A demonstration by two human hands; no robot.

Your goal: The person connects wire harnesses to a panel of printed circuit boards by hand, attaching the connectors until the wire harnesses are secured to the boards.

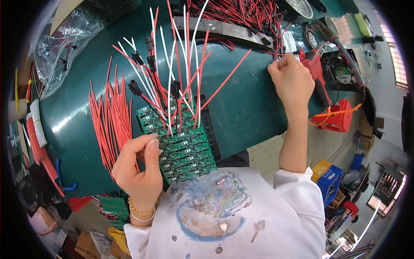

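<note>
The pinched right hand [294, 82] seems to pick thin red plastic wires [254, 19], needing a gentle pull next, and the left hand [140, 170] pinches by the flat green circuit board [187, 152], both holds hard to see.

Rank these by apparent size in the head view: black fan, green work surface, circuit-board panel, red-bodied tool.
1. Green work surface
2. Circuit-board panel
3. Black fan and red-bodied tool: too alike to rank, and both lie farther out toward the bending rim.
</note>
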